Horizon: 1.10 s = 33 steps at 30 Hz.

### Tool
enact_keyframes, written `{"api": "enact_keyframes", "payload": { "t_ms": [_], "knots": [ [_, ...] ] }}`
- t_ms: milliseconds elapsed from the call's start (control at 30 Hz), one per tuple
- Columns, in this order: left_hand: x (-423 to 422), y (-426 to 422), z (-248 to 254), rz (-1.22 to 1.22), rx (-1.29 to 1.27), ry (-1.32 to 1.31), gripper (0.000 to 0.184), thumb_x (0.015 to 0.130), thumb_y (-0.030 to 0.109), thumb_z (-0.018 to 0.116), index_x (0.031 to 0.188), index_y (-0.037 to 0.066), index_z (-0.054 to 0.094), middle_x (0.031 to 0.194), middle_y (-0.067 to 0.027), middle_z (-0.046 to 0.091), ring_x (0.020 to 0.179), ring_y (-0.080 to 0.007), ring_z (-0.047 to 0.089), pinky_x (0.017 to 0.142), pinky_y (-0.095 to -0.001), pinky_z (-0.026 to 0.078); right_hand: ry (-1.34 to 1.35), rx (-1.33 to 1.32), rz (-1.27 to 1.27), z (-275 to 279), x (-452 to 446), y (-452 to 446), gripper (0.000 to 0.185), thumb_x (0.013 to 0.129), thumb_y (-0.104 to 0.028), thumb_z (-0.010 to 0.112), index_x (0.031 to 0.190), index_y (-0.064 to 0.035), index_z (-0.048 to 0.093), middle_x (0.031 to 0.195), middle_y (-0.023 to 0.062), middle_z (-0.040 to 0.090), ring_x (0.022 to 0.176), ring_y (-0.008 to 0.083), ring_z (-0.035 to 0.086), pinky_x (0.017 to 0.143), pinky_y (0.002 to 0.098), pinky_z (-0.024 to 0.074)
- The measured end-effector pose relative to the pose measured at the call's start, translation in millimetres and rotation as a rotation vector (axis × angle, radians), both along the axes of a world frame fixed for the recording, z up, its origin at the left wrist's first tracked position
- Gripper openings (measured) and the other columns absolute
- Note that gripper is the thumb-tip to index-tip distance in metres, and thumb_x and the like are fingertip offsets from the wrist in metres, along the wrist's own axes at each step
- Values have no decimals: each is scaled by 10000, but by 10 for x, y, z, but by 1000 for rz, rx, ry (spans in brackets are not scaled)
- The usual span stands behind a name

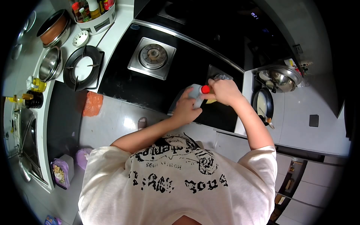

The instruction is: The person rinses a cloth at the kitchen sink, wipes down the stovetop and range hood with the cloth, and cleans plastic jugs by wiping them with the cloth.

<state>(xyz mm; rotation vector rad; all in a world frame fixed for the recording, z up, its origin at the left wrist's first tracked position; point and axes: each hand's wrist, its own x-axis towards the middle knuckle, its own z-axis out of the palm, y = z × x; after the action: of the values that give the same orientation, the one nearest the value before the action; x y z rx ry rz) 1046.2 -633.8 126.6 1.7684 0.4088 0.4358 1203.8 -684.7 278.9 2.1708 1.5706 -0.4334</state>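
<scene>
My left hand (186, 109) is wrapped around a pale, see-through bottle (196, 91) with a red cap (205, 89), held over the black stovetop. Just right of the cap, my right hand (227, 92) has its fingers bent and closed. A yellow item (211, 101) peeks out below those fingers; its kind is hard to make out, and the fingers hide most of it. Beyond my right hand lies a crumpled clear-grey thing (222, 77) near the right burner plate.
A gas burner (153, 55) sits bare on the black cooktop (123, 75). To its left are a removed pan support (70, 70), steel bowls (50, 64) and a bottle rack (98, 24). At right stand a black pan (269, 98) and a steel lid (285, 78). An orange bag (92, 104) lies on the floor.
</scene>
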Motion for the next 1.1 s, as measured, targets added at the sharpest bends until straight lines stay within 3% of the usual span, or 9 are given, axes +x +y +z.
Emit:
{"api": "enact_keyframes", "payload": {
  "t_ms": [133,267,467,733,900,967,1000,1067,1100],
  "knots": [
    [-8,-5,31,16,19,24,240,669,148,694,585,-9,533,1450,-236,380,1212,-390,507,944,-395,453,70,242,173,-149,136,-143,401,844,-440,644,1036,-92,582,848,131,662,760,333,656,625,432,511],
    [-1,-16,12,8,16,20,242,678,166,686,588,-2,535,1454,-233,371,1247,-388,466,962,-445,422,36,54,134,-47,100,-68,403,850,-441,637,1061,-105,570,880,126,648,757,329,653,615,424,512],
    [7,-35,-29,-16,-24,22,253,693,208,673,600,12,543,1464,-207,354,1316,-374,378,982,-526,366,24,249,221,-165,94,-108,414,859,-459,608,1021,-78,624,797,114,675,734,308,671,610,406,527],
    [8,-25,-38,-29,-35,13,248,700,213,677,614,15,556,1475,-198,337,1336,-373,353,1006,-537,342,56,203,-237,-301,-34,-87,487,904,-504,566,819,-33,653,710,190,664,707,337,677,651,407,535],
    [-4,-10,-1,-51,-66,68,240,698,221,684,636,15,576,1471,-206,338,1343,-378,346,1014,-538,337,391,1165,-645,-106,212,-208,288,939,-299,629,914,-26,540,674,62,574,603,123,556,595,280,475],
    [4,-14,-15,-54,-42,63,241,697,224,685,646,13,581,1469,-208,340,1344,-380,346,1017,-535,337,559,1252,-613,-207,-84,-192,208,972,-207,579,1024,-38,471,793,22,555,660,84,529,611,252,463],
    [11,-15,-42,-52,-25,54,242,698,225,684,652,10,582,1468,-209,342,1343,-381,347,1019,-533,337,677,1219,-562,-317,-223,-209,200,964,-170,581,1064,-36,472,859,50,554,804,113,548,731,263,467],
    [24,-14,-41,-26,18,16,235,695,207,689,660,0,583,1454,-225,357,1298,-390,396,1004,-495,367,615,887,-247,-526,-293,-322,235,906,-99,610,1125,-36,554,1037,125,590,1039,266,528,953,357,411],
    [18,-7,-14,-4,44,-12,227,690,188,695,663,-8,582,1441,-240,370,1254,-398,443,987,-460,397,425,785,127,-564,-223,-344,270,890,-83,609,1154,-32,583,1136,148,585,1076,322,527,978,390,408]
  ]
}}
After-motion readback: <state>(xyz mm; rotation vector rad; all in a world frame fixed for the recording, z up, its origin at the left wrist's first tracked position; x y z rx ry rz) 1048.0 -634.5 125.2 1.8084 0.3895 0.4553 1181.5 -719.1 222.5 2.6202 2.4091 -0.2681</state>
